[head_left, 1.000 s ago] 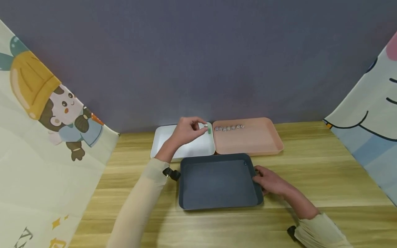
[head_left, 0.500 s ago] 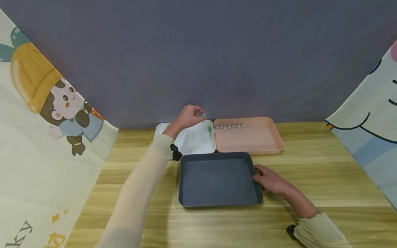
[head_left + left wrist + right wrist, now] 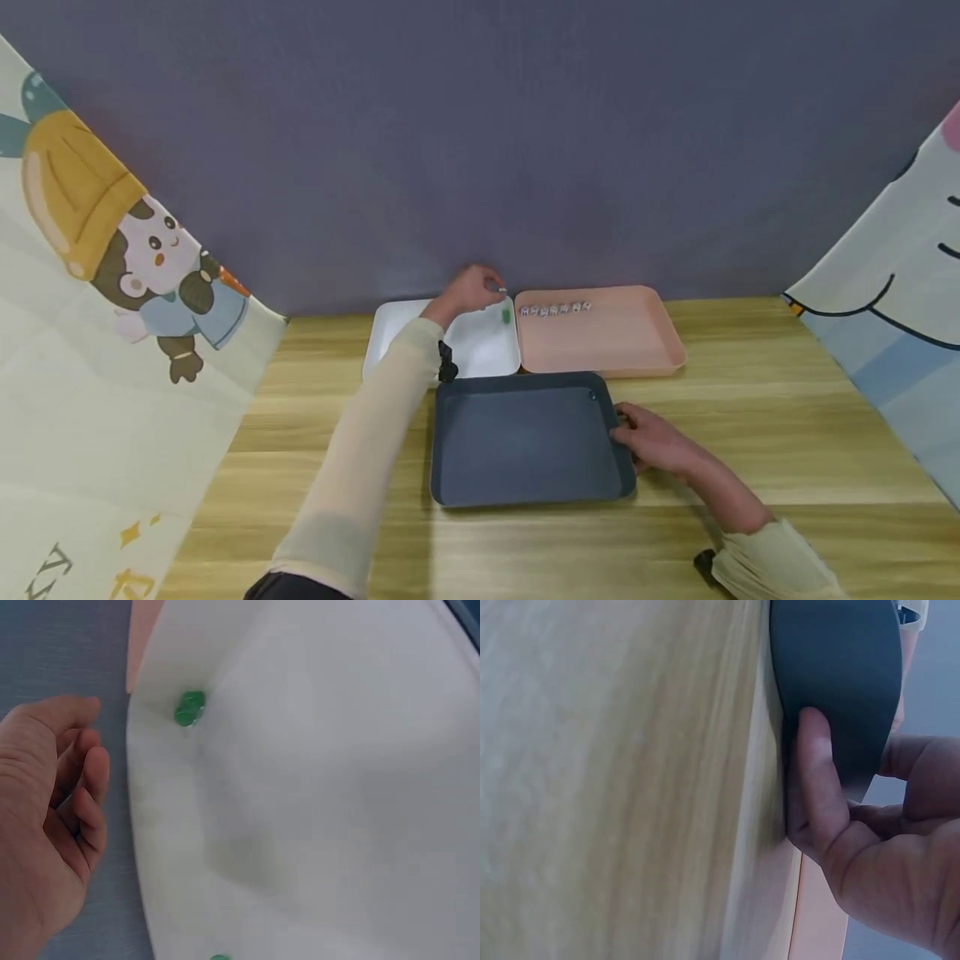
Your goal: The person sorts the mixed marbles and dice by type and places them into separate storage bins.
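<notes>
My left hand (image 3: pixel 471 289) is over the back right part of the white tray (image 3: pixel 487 358). Its fingertips pinch a small pale object (image 3: pixel 502 290), too small to name; the left wrist view shows the curled fingers but hides it. Small green pieces (image 3: pixel 190 708) lie in the white tray near that hand. My right hand (image 3: pixel 652 437) grips the right wall of the dark grey tray (image 3: pixel 444 450), thumb and fingers on either side of it, as the right wrist view confirms. A tiny dark piece (image 3: pixel 592 397) lies in this tray's far right corner.
Right of the white tray stands a pink tray (image 3: pixel 630 333), with several small white dice-like cubes (image 3: pixel 553 311) in a row along its back left. All three trays stand on a wood-grain table (image 3: pixel 757 400). A dark wall (image 3: pixel 525 150) rises behind them.
My left hand has shifted from over the white tray toward its back edge, then rightward and slightly down, the small pale object still at its fingertips. My right hand keeps its place on the dark tray.
</notes>
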`<control>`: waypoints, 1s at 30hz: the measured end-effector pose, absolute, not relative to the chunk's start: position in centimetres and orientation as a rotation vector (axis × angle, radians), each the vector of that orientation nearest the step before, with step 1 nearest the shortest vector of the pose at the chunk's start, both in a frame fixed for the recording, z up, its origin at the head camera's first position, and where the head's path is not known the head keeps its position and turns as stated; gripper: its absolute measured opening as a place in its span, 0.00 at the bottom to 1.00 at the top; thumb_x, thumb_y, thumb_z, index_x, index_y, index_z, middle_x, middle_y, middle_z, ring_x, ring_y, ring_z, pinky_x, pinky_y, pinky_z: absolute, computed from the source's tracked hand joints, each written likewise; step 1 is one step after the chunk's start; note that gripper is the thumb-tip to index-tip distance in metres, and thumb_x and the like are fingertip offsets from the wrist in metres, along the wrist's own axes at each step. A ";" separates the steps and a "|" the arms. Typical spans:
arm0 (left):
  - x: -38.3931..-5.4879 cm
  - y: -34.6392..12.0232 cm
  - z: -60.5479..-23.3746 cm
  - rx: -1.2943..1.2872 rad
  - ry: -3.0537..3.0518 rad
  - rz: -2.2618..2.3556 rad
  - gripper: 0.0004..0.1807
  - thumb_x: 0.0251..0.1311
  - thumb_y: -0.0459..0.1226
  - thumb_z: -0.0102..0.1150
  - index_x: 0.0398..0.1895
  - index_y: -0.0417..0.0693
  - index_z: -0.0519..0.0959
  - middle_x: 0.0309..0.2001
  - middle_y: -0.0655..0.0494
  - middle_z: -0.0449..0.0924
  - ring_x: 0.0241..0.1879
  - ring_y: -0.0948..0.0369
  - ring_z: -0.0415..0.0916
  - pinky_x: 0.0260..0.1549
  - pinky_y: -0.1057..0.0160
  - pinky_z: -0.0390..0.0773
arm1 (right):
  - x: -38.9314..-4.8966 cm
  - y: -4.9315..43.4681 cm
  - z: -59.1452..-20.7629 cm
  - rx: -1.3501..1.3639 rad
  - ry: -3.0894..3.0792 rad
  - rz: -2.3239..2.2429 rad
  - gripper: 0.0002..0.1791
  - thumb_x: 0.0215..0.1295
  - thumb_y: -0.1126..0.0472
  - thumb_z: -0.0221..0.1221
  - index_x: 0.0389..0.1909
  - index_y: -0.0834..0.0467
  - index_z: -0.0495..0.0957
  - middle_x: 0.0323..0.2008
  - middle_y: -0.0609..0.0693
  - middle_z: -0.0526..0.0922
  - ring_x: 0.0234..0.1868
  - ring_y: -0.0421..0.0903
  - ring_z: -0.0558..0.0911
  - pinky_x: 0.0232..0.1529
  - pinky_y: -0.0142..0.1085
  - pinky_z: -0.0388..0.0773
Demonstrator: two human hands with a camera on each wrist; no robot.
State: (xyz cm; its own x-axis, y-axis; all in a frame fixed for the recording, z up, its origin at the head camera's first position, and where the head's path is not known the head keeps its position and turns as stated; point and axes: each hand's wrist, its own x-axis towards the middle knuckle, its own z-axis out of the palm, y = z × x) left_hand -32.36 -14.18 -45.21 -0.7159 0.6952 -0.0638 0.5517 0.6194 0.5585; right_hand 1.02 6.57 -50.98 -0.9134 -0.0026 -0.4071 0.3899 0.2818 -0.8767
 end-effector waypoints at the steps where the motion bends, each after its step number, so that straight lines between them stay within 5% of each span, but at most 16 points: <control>1: -32.4 -14.1 -45.6 1.013 2.583 0.737 0.14 0.62 0.42 0.63 0.48 0.46 0.82 0.34 0.51 0.82 0.27 0.58 0.77 0.25 0.60 0.76 | 1.1 6.5 -51.0 0.358 2.222 -1.675 0.28 0.71 0.64 0.48 0.69 0.70 0.55 0.44 0.63 0.73 0.35 0.52 0.80 0.30 0.47 0.81; 18: -32.9 -13.4 -47.8 0.934 2.657 0.663 0.12 0.61 0.40 0.64 0.47 0.49 0.83 0.45 0.56 0.80 0.37 0.61 0.77 0.33 0.63 0.77 | 1.4 6.6 -51.0 0.342 2.240 -1.678 0.30 0.73 0.63 0.49 0.69 0.72 0.53 0.45 0.63 0.74 0.37 0.52 0.80 0.30 0.47 0.81; 30: -32.5 -13.4 -48.0 0.852 2.642 0.711 0.14 0.59 0.49 0.66 0.42 0.51 0.84 0.37 0.58 0.79 0.33 0.60 0.77 0.30 0.62 0.77 | 1.5 6.6 -50.8 0.328 2.252 -1.668 0.29 0.73 0.62 0.49 0.69 0.72 0.54 0.45 0.63 0.74 0.39 0.52 0.80 0.31 0.47 0.81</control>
